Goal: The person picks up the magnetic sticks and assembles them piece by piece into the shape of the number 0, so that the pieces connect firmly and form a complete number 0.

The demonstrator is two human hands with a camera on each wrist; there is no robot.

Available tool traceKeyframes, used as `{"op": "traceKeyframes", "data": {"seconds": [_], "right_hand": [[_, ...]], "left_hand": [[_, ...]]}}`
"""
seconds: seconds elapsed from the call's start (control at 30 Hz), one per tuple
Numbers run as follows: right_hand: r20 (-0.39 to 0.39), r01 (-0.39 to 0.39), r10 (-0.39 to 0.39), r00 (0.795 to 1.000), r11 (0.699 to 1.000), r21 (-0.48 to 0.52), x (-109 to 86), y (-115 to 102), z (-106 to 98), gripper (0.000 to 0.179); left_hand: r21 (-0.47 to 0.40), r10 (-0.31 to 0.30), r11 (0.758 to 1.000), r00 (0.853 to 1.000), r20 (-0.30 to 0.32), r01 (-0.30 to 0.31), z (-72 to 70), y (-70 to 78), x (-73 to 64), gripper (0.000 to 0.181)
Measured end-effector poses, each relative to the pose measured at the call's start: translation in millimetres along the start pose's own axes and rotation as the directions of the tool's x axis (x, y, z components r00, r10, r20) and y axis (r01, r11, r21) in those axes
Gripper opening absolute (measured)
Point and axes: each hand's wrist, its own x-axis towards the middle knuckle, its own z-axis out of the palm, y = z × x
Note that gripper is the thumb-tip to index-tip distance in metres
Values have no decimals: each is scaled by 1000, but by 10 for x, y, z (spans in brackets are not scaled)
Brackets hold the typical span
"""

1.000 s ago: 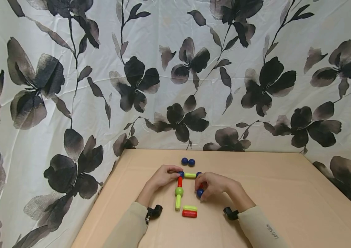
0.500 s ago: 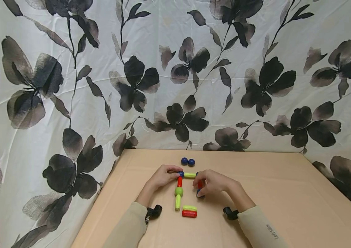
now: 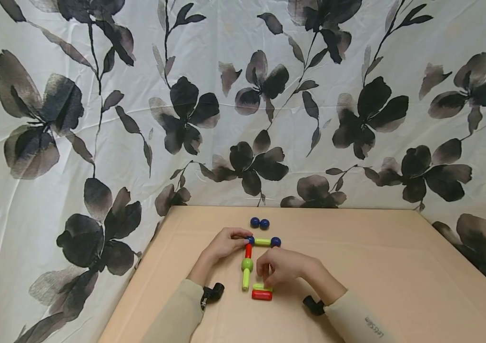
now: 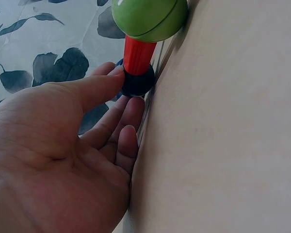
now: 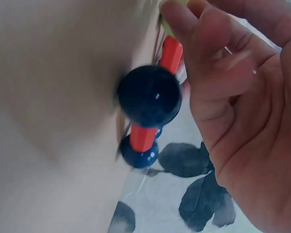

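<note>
"Where was the glossy dark-blue ball?"
"Beyond the glossy lime-green ball; I pinched it between my left hand's thumb and fingers."
"And your right hand?"
"Loosely curled, holding nothing, right of the lime-green ball, near the loose lime-green rod."

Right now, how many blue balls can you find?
5: two blue balls at the back, one in the left hand, one just right of the far green stick, one the right hand hides in the head view, seen in the right wrist view.
</note>
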Motion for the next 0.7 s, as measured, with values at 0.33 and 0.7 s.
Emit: {"op": "traceKeyframes", "data": {"seconds": [0.33, 0.7], "right_hand": [[-82, -76, 62, 995, 979, -190, 54, -105, 88, 16], [-127, -58, 27, 992, 966, -251, 68, -92, 74, 17]], "left_hand": [[8, 0, 1000, 1000, 4, 0, -9, -8, -15, 26], [21, -13, 1000, 1000, 6, 12, -22, -6, -18, 28]]}}
